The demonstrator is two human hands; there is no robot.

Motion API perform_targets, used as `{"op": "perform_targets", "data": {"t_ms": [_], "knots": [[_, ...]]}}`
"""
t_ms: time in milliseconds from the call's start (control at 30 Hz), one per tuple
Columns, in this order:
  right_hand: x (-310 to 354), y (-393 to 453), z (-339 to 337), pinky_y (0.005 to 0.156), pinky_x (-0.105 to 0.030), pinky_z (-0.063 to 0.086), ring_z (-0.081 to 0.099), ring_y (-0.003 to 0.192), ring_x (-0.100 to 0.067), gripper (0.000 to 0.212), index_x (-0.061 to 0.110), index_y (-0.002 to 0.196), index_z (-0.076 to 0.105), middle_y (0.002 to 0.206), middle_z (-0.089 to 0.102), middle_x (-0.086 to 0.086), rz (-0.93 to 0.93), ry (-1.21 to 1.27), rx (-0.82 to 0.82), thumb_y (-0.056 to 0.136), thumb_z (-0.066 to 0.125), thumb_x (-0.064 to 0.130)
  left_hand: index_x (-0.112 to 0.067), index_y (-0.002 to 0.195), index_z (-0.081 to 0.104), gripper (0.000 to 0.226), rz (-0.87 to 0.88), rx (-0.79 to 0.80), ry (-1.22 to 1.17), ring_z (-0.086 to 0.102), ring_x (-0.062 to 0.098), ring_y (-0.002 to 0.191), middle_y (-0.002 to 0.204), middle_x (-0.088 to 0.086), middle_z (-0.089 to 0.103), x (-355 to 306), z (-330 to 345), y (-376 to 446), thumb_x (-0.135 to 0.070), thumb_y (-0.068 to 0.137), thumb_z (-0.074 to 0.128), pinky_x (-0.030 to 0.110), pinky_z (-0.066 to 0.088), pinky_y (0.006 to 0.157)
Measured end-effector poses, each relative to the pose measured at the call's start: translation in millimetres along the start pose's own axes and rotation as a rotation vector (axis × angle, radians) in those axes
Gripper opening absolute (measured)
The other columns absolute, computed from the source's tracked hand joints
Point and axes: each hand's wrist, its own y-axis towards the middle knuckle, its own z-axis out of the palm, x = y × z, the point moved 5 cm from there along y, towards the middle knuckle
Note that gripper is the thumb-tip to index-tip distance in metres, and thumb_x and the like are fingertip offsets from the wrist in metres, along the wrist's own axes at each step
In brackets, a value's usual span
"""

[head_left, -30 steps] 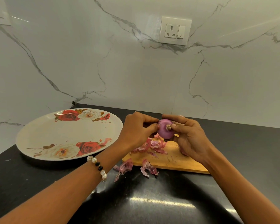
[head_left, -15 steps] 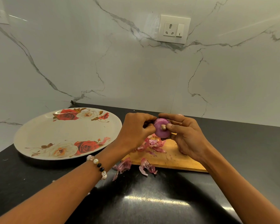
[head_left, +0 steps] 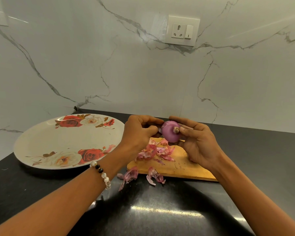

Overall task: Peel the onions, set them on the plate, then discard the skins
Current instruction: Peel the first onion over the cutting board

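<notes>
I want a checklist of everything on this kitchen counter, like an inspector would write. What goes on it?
Surface: black counter, glossy, with light glare.
Job's things: purple onion held above the wooden board; flowered plate holds no onions.
Clutter: onion skins on the board, a few on the counter in front.
Hands: left hand pinches at the onion's side; right hand grips the onion.
Cables: nothing seen.
Surroundings: marble wall with a socket.

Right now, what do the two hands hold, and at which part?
A round purple onion: right hand grips its right side near the root stub, left hand pinches its left side.
</notes>
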Motion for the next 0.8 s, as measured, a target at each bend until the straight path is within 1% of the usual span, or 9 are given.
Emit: {"op": "perform_targets", "data": {"t_ms": [100, 200, 267, 367, 433, 500, 600, 700, 800], "knots": [[-1, 0, -1, 0.07, -0.041, 0.06, 0.062, 0.112, -0.038, 0.038, -0.001, 0.114, 0.066, 0.112, 0.068, -0.018, 0.015, 0.077, -0.007, 0.078, 0.055, 0.002, -0.008, 0.098, 0.073, 0.022, -0.122, 0.025, -0.167, 0.071, 0.021, 0.083, 0.093, 0.007, 0.074, 4, 1, -1, 0.006, 0.087, 0.06, 0.032, 0.06, 0.076], [-2, 1, -1, 0.071, -0.043, 0.06, 0.065, 0.111, -0.035, 0.039, -0.002, 0.115, 0.066, 0.118, 0.066, -0.018, 0.032, 0.126, -0.021, 0.078, 0.052, 0.002, -0.01, 0.092, 0.073, 0.024, -0.194, 0.039, -0.294, 0.071, 0.024, 0.083, 0.091, 0.01, 0.074, 7, 4, -1, 0.008, 0.088, 0.058, 0.039, 0.059, 0.081], [-2, 2, -1, 0.07, -0.043, 0.06, 0.06, 0.117, -0.039, 0.04, -0.003, 0.115, 0.065, 0.119, 0.061, -0.02, 0.04, 0.161, -0.028, 0.078, 0.051, 0.003, -0.008, 0.092, 0.074, 0.024, -0.232, 0.04, -0.367, 0.071, 0.026, 0.084, 0.092, 0.013, 0.074, 10, 7, -1, 0.009, 0.088, 0.056, 0.042, 0.057, 0.085], [-1, 1, -2, 0.068, -0.041, 0.06, 0.06, 0.116, -0.039, 0.038, -0.003, 0.113, 0.066, 0.12, 0.058, -0.022, 0.036, 0.163, -0.053, 0.08, 0.049, 0.002, -0.005, 0.093, 0.074, 0.021, -0.253, 0.047, -0.378, 0.07, 0.03, 0.088, 0.093, 0.016, 0.073, 13, 8, 0, 0.007, 0.087, 0.058, 0.046, 0.055, 0.089], [-1, 1, -4, 0.064, -0.039, 0.059, 0.06, 0.115, -0.038, 0.033, -0.005, 0.114, 0.065, 0.124, 0.058, -0.026, 0.037, 0.146, -0.077, 0.088, 0.045, -0.002, -0.003, 0.093, 0.074, 0.016, -0.247, 0.065, -0.358, 0.07, 0.032, 0.089, 0.093, 0.017, 0.073, 12, 8, 0, 0.004, 0.087, 0.061, 0.048, 0.055, 0.089], [-1, 1, -6, 0.065, -0.037, 0.059, 0.059, 0.118, -0.04, 0.032, -0.005, 0.114, 0.064, 0.13, 0.057, -0.027, 0.036, 0.117, -0.106, 0.093, 0.04, -0.004, -0.001, 0.093, 0.073, 0.012, -0.242, 0.091, -0.366, 0.07, 0.032, 0.088, 0.092, 0.019, 0.073, 9, 8, -2, -0.002, 0.085, 0.066, 0.048, 0.055, 0.087], [-1, 1, -5, 0.067, -0.038, 0.059, 0.059, 0.116, -0.038, 0.032, -0.006, 0.115, 0.064, 0.131, 0.056, -0.029, 0.043, 0.107, -0.109, 0.093, 0.041, -0.005, -0.003, 0.093, 0.073, 0.021, -0.213, 0.156, -0.362, 0.071, 0.03, 0.085, 0.09, 0.016, 0.073, 4, 10, -4, -0.012, 0.074, 0.073, 0.043, 0.058, 0.081], [-2, 0, -4, 0.067, -0.038, 0.059, 0.06, 0.113, -0.034, 0.031, -0.004, 0.112, 0.066, 0.123, 0.062, -0.025, 0.066, 0.099, -0.096, 0.093, 0.042, -0.006, -0.004, 0.092, 0.072, 0.018, -0.198, 0.164, -0.306, 0.072, 0.028, 0.078, 0.086, 0.014, 0.074, 3, 9, -6, -0.003, 0.074, 0.073, 0.035, 0.061, 0.071], [-3, -1, -2, 0.067, -0.037, 0.059, 0.062, 0.11, -0.031, 0.031, -0.002, 0.109, 0.067, 0.116, 0.065, -0.018, 0.086, 0.099, -0.08, 0.094, 0.041, -0.005, -0.004, 0.089, 0.071, 0.016, -0.191, 0.152, -0.274, 0.073, 0.027, 0.075, 0.084, 0.014, 0.073, 4, 6, -6, 0.002, 0.075, 0.072, 0.032, 0.061, 0.067]]}}
